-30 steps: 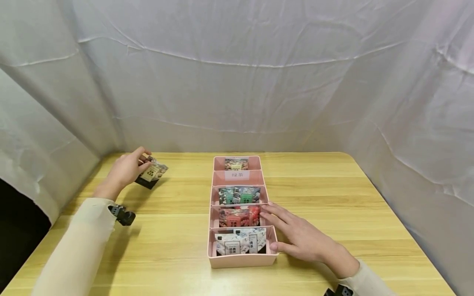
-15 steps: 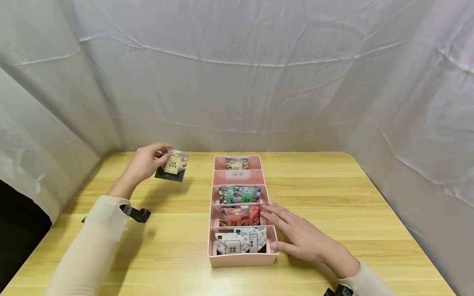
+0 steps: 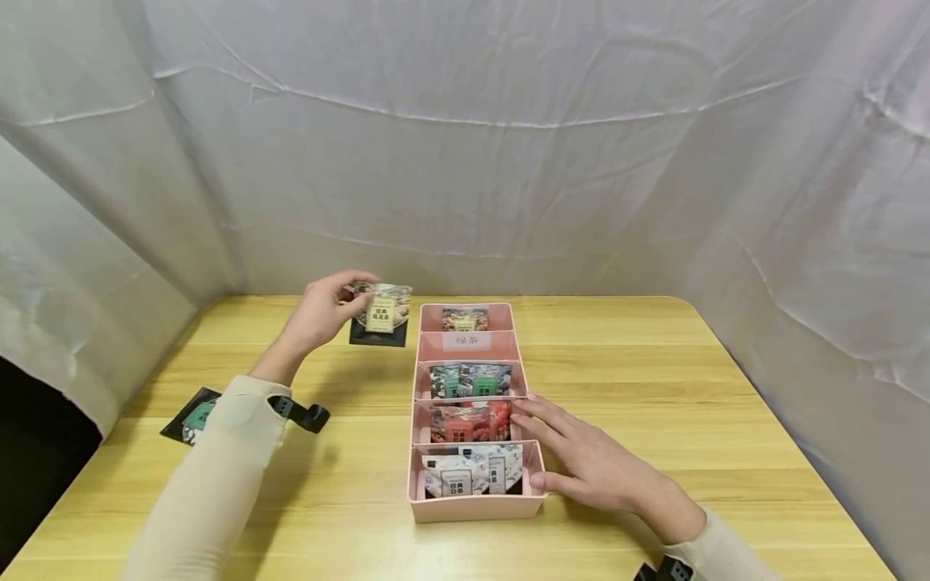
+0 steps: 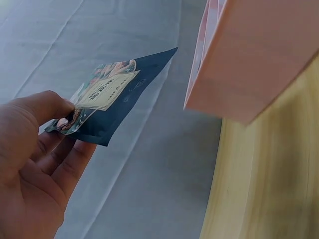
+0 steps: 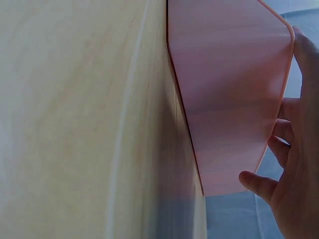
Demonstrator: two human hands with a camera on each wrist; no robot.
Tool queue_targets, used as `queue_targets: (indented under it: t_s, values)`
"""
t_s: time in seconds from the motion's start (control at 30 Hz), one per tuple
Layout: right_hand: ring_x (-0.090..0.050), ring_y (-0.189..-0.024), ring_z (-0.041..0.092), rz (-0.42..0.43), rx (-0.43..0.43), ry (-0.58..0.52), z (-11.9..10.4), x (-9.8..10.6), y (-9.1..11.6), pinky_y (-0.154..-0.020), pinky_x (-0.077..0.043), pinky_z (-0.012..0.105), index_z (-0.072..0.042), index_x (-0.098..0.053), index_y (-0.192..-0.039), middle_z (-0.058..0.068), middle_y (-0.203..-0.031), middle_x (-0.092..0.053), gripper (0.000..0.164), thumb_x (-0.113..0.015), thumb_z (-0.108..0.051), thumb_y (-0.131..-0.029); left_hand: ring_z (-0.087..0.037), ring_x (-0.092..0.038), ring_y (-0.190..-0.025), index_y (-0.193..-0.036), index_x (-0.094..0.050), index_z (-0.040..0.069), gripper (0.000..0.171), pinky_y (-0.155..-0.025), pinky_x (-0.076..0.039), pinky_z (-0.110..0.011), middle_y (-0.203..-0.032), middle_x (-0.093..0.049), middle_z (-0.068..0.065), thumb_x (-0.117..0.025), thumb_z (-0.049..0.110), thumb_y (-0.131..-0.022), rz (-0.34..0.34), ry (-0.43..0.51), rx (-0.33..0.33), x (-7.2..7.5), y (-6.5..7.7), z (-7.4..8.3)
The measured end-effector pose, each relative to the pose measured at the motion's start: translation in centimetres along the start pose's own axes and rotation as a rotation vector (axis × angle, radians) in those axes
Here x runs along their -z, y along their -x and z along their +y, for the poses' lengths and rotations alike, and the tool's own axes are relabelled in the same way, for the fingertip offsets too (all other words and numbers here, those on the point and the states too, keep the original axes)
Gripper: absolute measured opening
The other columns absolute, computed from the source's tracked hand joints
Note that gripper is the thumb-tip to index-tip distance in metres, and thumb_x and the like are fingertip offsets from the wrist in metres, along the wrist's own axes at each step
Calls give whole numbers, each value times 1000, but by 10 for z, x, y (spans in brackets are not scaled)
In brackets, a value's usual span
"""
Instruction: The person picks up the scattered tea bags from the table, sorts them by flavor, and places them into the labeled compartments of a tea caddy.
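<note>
My left hand (image 3: 324, 313) pinches a tea sachet (image 3: 381, 316) by its upper left corner, thumb in front. The sachet is dark with a pale yellow label and hangs above the table, just left of a pink divided box (image 3: 465, 508). In the left wrist view the same sachet (image 4: 112, 94) is tilted, apart from the box wall. My right hand (image 3: 592, 460) rests against the box's right rim with loosely bent fingers; in the right wrist view its fingertips touch the edge of the pink wall (image 5: 229, 99).
Inside the box, from the back, are a yellow-labelled sachet (image 3: 465, 319), a compartment with a white paper label (image 3: 466, 341), then green sachets (image 3: 483, 381), red sachets (image 3: 459, 424) and white sachets (image 3: 454, 478). Another green-labelled sachet (image 3: 196, 416) lies at the table's left, partly behind the sleeve.
My left hand has carried the yellow-labelled sachet rightward from the table's left side to beside the box. The green-labelled sachet at left has come into view. My right hand stays in place.
</note>
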State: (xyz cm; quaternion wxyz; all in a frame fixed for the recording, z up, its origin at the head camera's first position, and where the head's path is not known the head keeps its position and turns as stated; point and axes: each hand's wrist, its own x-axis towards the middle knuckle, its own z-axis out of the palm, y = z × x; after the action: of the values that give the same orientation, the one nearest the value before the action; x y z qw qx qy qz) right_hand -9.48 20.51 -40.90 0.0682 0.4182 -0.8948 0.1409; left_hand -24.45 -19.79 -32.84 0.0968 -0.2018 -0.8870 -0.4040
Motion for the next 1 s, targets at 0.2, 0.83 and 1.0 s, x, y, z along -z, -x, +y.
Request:
queue_targets:
  t_s: [0.2,0.83,1.0]
  values:
    - [-24,-145,28,-20,6,-1,-1,1,1,-107,-36,53,-13,-27,-155,10,-160,-24,79,-62,-46,-93,-22,-63,-82,-125,-64,12,27,-60,-46,-36,-103,-66,-11,-61,17,-98,-4,75,-29,-21,-10,8]
    - [-23,-146,22,-12,-15,-32,-4,-2,0,-109,-35,48,-15,-27,-156,6,-160,-23,80,-65,-44,-92,-22,-61,-78,-121,-62,13,24,-59,-47,-32,-113,-64,-9,-62,19,-97,73,151,11,-67,-46,11]
    - [-23,-146,22,-14,-21,-35,-5,-2,1,-109,-35,48,-15,-26,-156,5,-161,-23,80,-64,-44,-92,-23,-61,-79,-119,-61,14,22,-60,-48,-34,-111,-63,-8,-62,16,-97,70,150,32,-76,-53,6]
